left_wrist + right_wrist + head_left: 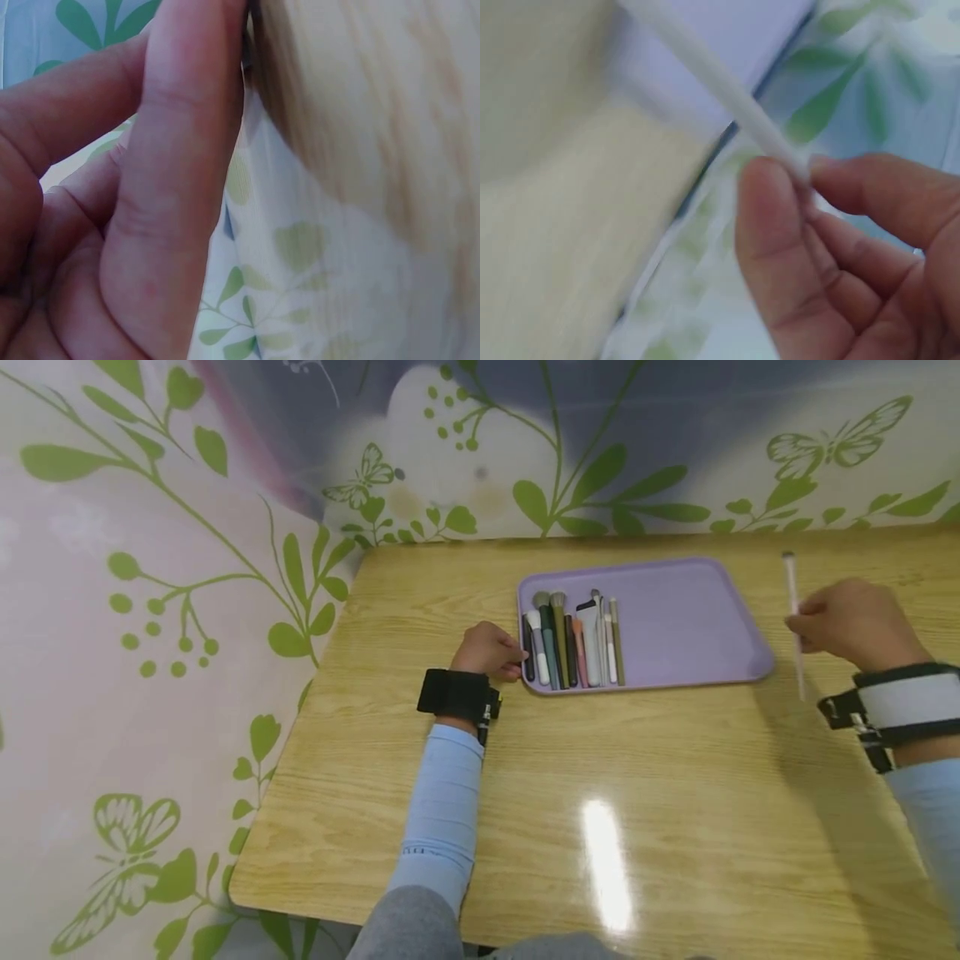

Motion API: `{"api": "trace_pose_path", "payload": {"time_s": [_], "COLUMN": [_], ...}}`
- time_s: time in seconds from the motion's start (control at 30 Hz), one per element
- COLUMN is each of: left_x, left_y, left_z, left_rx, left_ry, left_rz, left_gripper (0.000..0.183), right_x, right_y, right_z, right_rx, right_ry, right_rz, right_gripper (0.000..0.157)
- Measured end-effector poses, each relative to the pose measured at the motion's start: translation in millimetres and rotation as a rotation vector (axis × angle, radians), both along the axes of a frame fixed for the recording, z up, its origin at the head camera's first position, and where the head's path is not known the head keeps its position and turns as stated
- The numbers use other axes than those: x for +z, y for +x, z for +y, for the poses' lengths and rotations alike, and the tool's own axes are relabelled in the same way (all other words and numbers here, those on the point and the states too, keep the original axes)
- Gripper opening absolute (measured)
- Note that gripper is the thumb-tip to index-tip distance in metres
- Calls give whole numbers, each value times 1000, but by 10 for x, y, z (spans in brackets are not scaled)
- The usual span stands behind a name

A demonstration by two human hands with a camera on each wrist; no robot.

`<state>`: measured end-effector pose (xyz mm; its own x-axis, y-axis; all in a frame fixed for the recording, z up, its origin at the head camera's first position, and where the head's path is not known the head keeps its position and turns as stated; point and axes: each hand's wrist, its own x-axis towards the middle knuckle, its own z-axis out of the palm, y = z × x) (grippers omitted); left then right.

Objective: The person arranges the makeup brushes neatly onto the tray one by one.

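A purple tray (682, 627) lies on the table, with several makeup brushes (560, 643) side by side in its left half. At the tray's left rim, my left hand (487, 652) grips the edge between thumb and fingers; the left wrist view shows the thumb (176, 165) close up, but the contact point is cut off. To the right of the tray, my right hand (862, 622) pinches a thin white makeup brush (793, 602) above the table. It stands nearly upright, its small dark tip at the top. The right wrist view shows its pale handle (727, 94) between thumb and fingertips.
The wooden table (525, 793) meets a wall covering (525, 460) printed with leaves and butterflies at the back and left. A bright light reflection (607, 860) lies on the tabletop near the front. Black straps with small cameras sit on both wrists.
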<state>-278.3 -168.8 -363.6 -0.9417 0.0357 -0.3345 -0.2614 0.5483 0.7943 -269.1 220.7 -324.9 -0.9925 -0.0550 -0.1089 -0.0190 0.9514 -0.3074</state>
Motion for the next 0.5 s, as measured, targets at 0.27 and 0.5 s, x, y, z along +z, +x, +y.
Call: {"api": "trace_pose_path", "payload": {"time_s": [0.27, 0.5], "left_x": [-6, -42], "left_y": [-18, -31], "left_z": [-22, -36], "left_rx": [-13, 1], "left_ry": [4, 6], "left_rz": [-1, -16], "left_gripper": [17, 17], "right_x": [78, -176], "right_y": [-365, -551], "right_z": [-1055, -1468], "right_rx": [195, 134], "right_ry": [-161, -184], "right_rz": [-9, -33], "right_gripper": [28, 23]}}
